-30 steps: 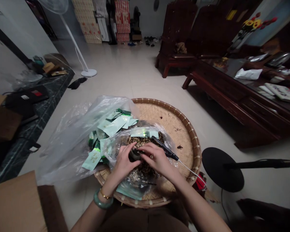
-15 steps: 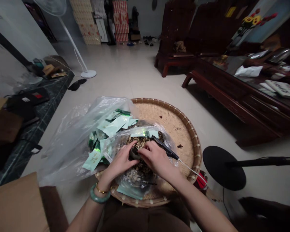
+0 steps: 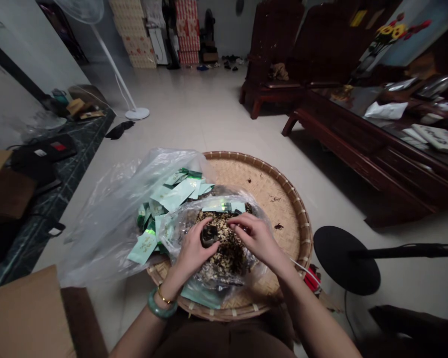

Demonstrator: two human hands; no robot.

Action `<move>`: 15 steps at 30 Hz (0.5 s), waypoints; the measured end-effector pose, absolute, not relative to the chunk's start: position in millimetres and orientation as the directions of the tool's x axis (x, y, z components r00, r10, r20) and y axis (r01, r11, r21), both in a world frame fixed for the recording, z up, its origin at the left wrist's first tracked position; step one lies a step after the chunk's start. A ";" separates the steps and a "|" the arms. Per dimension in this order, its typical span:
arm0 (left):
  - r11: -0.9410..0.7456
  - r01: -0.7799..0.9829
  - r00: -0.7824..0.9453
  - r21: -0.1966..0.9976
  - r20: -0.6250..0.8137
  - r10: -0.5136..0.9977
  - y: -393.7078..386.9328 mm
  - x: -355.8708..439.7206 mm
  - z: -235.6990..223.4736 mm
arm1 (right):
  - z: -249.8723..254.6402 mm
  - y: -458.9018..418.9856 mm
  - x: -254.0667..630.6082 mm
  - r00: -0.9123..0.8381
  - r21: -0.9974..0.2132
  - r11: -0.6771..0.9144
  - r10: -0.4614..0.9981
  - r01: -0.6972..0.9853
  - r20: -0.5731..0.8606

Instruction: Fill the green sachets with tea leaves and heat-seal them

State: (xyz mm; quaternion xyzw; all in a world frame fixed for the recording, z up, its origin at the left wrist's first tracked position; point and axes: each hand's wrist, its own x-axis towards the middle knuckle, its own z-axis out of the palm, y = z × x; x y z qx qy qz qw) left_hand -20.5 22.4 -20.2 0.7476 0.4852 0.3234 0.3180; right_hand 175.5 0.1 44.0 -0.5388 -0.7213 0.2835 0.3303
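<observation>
My left hand (image 3: 194,248) curls around a small dark round cup (image 3: 209,235), its mouth turned up and dark bits inside. To the right, my right hand (image 3: 256,236) hovers with thumb and fingertips pinched together; whatever lies between them is too small to make out. Beneath both hands is a dark and pale loose mix of dried leaves (image 3: 227,253) in an open clear plastic bag (image 3: 179,211). Pale green sachets (image 3: 179,194) are heaped left of it inside a larger plastic bag (image 3: 115,219). A flat woven bamboo tray (image 3: 283,199) carries all this.
A dark pen-like tool lies mostly hidden under my right hand, its white cord (image 3: 302,267) crossing the tray rim. A black round stand base (image 3: 346,259) is at the right. Cardboard boxes (image 3: 26,313) stand at the left, and a dark wooden table (image 3: 358,144) at the right.
My right hand has moved away from the cup to the right, now covering the pen-like tool. My left hand stays around the cup, whose mouth now shows.
</observation>
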 end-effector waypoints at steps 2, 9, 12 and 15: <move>-0.324 0.511 0.284 0.796 0.199 0.938 21.6 -21.6 -18.3 | 37.6 -3.8 179.9 -0.222 -0.761 0.243 0.966 0.601 0.133; -0.391 0.535 0.312 0.749 0.255 0.915 15.2 -16.2 -19.4 | 32.2 -3.2 153.4 -0.197 -0.862 0.263 0.961 0.434 0.194; -0.394 0.554 0.317 0.733 0.253 0.914 14.1 -16.3 -22.4 | 33.8 -2.1 145.6 -0.190 -0.824 0.365 0.931 0.433 0.312; -0.379 0.558 0.304 0.738 0.243 0.921 13.7 -18.0 -25.7 | 34.3 -4.7 140.3 -0.241 -0.686 0.478 0.876 0.549 0.418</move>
